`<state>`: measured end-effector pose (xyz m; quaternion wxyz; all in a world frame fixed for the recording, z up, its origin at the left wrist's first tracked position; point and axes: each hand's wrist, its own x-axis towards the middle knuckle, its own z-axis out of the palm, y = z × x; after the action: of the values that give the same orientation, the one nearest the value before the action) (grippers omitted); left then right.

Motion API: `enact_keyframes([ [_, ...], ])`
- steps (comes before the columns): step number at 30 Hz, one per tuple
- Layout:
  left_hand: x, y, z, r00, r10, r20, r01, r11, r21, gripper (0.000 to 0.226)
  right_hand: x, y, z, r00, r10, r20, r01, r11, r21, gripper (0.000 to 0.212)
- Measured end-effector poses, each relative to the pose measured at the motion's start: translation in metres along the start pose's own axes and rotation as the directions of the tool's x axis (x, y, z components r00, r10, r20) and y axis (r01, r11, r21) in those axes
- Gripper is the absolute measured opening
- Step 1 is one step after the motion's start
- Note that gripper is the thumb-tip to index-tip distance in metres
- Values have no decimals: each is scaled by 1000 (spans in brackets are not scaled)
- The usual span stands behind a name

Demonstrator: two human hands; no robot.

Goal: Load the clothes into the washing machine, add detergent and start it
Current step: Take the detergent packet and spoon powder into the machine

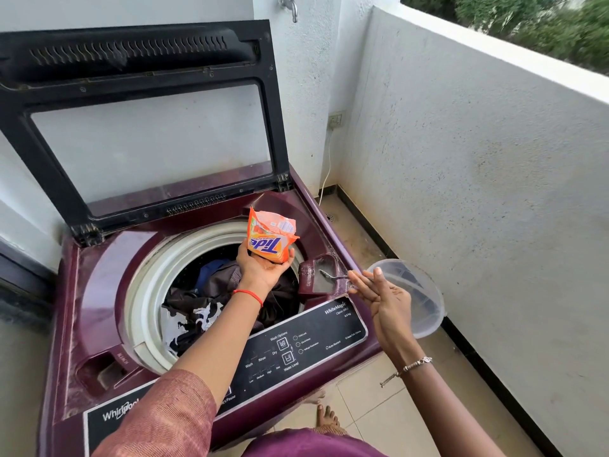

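Maroon washer [99, 291], lid [145, 103] raised upright at back. Dark clothes [217, 301] piled in drum. Clear mug [415, 298] behind right hand [385, 305], beside washer's right edge. Orange detergent pack [271, 240] held upside down over drum rim, left hand [263, 268] fingers closed around it. Right fingers pinch spoon [333, 276], bowl end in detergent tray [321, 275]; powder in tray.

Head view (sole camera): looks steeply down, close over washing machine [99, 291].
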<state>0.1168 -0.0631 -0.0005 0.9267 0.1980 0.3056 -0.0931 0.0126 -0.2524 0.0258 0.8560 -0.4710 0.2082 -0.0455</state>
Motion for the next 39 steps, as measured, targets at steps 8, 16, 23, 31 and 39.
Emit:
enact_keyframes([
  [8, 0, -2, -2, 1000, -7, 1, 7, 1000, 3, 44, 10, -5, 8, 982, -78, -170, 78, 997, -5, 33],
  [16, -4, 2, 0, 1000, -6, 16, 6, 1000, 29, 42, 8, -51, 21, 946, -269, 180, 301, 936, -181, 27],
  [23, -13, 5, 4, 998, -26, 55, 23, 998, 66, 42, 6, -90, 57, 812, -329, 482, 490, 833, -257, 26],
  [31, -24, 17, 11, 992, -53, 112, 40, 992, 116, 42, 10, -89, 81, 749, -182, 638, 485, 806, -339, 28],
  [39, -31, 21, 7, 982, -153, 107, 135, 978, 159, 44, 8, -93, 105, 648, -74, 758, 604, 656, -453, 25],
])
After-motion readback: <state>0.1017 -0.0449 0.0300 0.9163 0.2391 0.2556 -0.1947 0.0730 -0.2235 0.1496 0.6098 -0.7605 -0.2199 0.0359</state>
